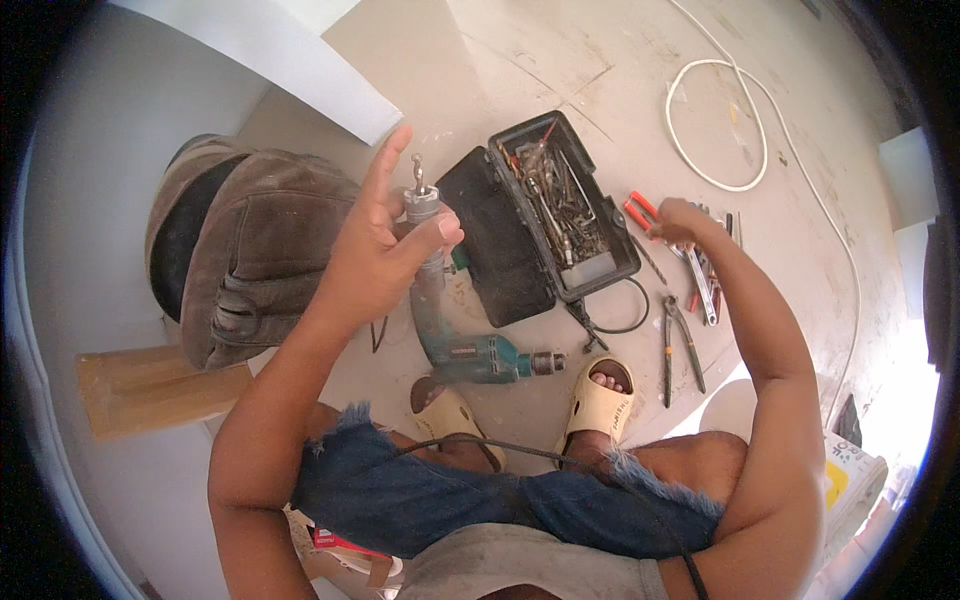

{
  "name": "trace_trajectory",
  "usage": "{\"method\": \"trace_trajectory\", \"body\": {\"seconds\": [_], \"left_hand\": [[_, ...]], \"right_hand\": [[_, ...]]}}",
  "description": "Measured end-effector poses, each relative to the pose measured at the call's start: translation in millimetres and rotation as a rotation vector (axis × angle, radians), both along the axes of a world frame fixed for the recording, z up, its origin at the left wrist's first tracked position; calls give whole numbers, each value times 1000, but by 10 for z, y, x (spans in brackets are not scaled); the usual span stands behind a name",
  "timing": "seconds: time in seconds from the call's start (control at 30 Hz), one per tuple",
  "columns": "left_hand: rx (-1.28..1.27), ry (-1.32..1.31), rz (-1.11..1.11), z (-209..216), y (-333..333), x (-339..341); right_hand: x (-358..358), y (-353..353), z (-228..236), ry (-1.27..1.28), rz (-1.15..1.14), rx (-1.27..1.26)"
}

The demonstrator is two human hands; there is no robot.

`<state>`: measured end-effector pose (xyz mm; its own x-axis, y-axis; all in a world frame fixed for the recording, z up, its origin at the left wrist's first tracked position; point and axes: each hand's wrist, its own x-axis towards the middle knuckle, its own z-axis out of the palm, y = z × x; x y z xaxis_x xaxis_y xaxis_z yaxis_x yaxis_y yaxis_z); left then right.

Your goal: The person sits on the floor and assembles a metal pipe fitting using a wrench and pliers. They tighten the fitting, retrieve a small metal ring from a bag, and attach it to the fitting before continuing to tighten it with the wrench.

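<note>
My left hand (385, 238) is round the grey collar of a drill (424, 207), thumb across its front and index finger stretched upward. A metal bit points up from this drill; its lower body looks smeared. Below it, a teal drill (478, 358) lies on the floor with its chuck to the right. My right hand (684, 222) is closed at a pair of red-handled pliers (640, 210), whose far end is hidden. Under that hand are wrenches (703, 285) and another red-handled tool. Nearer me lie orange-and-black pincers (680, 345).
An open black toolbox (575, 285) full of bits and small tools lies between my hands. A brown backpack (265, 250) stands at left by a wooden board (160, 388). A white cable (765, 150) loops at far right. A black cord (500, 442) crosses my legs.
</note>
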<state>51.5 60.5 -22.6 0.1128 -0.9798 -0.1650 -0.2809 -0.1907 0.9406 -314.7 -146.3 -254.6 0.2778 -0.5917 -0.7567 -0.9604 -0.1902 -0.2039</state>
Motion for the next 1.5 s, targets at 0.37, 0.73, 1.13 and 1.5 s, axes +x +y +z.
{"method": "trace_trajectory", "body": {"seconds": [0.37, 0.73, 1.13, 1.5], "left_hand": [[153, 180, 112, 42, -40, 17], [168, 689, 47, -4, -56, 363], [100, 973, -142, 88, -41, 481], [258, 755, -58, 145, -56, 412]], "right_hand": [[706, 55, 1123, -501, 349, -289], [1166, 503, 1085, -547, 509, -185], [1282, 550, 1077, -526, 525, -133], [1003, 201, 1104, -461, 603, -233]]}}
